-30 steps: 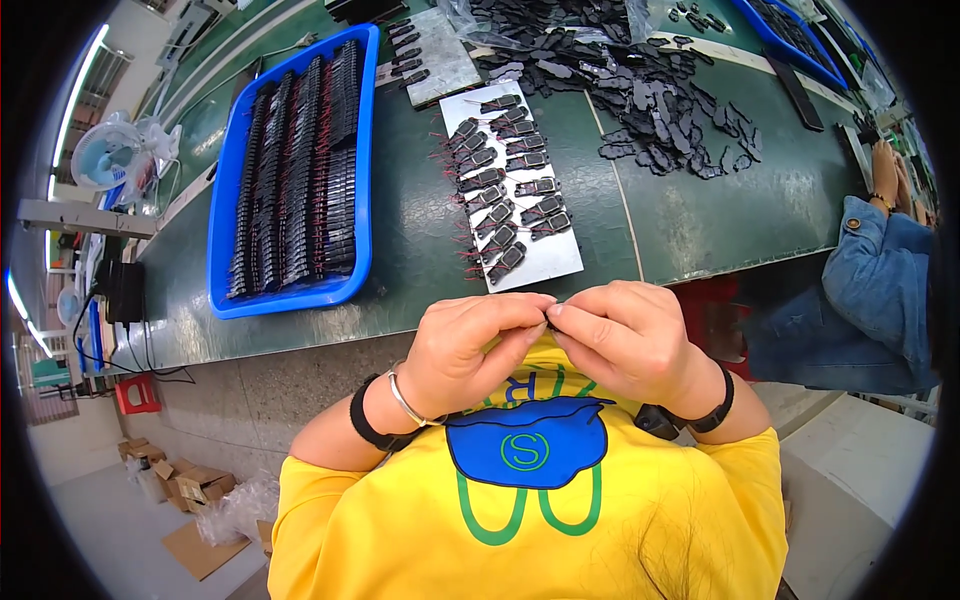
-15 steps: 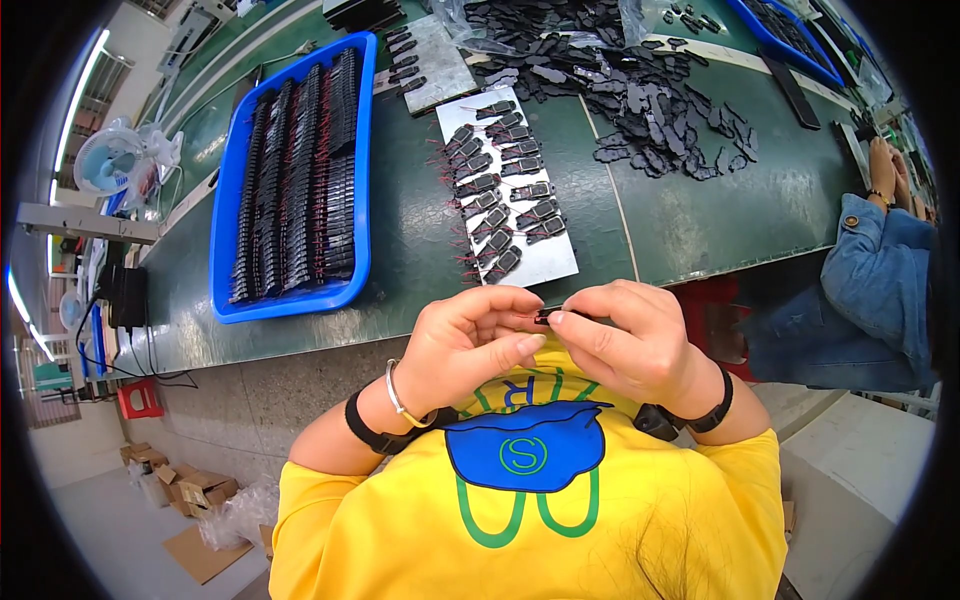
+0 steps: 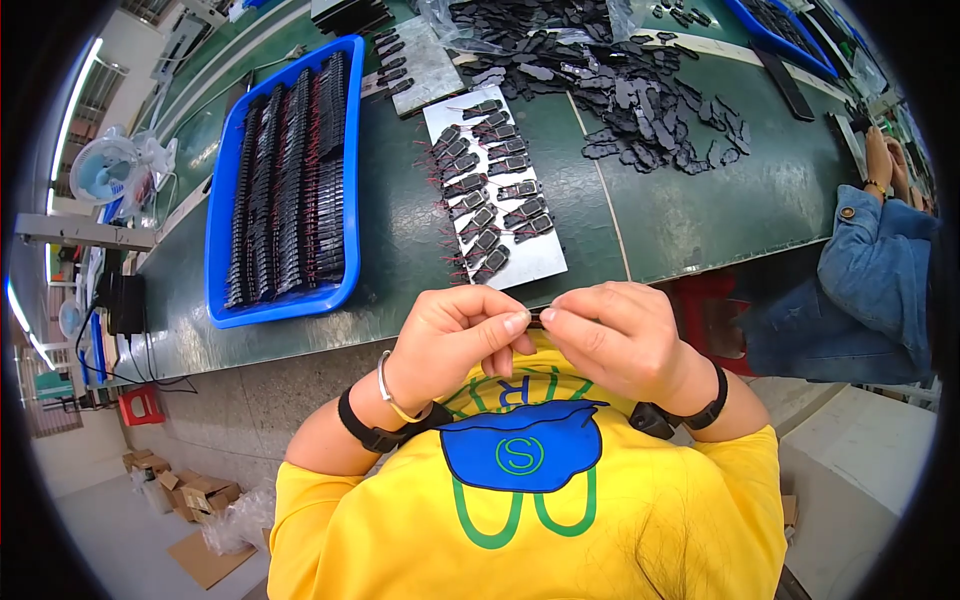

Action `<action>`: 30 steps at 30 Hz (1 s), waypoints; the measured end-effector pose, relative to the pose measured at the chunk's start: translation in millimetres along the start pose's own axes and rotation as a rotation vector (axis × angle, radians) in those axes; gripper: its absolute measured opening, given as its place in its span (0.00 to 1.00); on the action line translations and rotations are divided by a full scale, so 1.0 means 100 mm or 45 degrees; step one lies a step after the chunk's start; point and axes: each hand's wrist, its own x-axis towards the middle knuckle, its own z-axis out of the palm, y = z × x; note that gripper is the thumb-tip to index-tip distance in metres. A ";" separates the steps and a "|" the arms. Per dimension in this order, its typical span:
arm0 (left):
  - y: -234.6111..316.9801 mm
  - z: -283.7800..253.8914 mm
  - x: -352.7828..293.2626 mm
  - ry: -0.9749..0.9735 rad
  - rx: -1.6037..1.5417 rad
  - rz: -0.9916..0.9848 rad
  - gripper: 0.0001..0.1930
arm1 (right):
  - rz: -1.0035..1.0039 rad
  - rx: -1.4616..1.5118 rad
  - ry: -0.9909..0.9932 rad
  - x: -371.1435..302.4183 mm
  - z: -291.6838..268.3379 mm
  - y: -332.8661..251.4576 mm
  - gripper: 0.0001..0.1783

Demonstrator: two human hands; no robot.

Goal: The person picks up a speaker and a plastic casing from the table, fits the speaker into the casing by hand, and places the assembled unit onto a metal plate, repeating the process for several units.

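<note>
My right hand [image 3: 622,338] pinches a small black part [image 3: 537,318] at its fingertips, in front of my chest; the fingers hide most of the part. Close beside it, thumb and forefinger of my left hand [image 3: 458,335] are pressed together at the part's left end; what lies between them is hidden. Just beyond my hands a white board [image 3: 537,262] lies on the green table. On it sit two slanting columns of small black speaker-like modules [image 3: 484,217], with thin red wires sticking out to the left.
A blue tray [image 3: 352,215] to the left holds rows of black parts with red wires. Flat black plastic pieces [image 3: 640,110] are heaped at the back right. Behind the board lies a grey plate [image 3: 425,70] with more black parts. At far right sits a person in a denim sleeve [image 3: 870,250].
My left thumb has moved up against its forefinger, and the left fingers curl more. The black part is more covered than before. The view has shifted slightly.
</note>
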 end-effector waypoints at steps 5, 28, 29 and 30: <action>0.04 -0.01 0.02 -0.024 -0.133 -0.079 0.07 | 0.162 0.091 0.055 0.01 -0.06 0.01 0.14; 0.07 -0.21 -0.11 -0.100 -0.126 -0.026 0.04 | 0.334 -0.759 -0.743 0.44 -0.27 0.98 0.09; 0.07 -0.22 -0.11 -0.104 -0.126 -0.025 0.04 | 0.263 -0.783 -0.791 0.41 -0.27 0.90 0.09; 0.06 -0.23 -0.10 -0.109 -0.126 -0.025 0.04 | 0.192 -0.806 -0.840 0.38 -0.28 0.84 0.08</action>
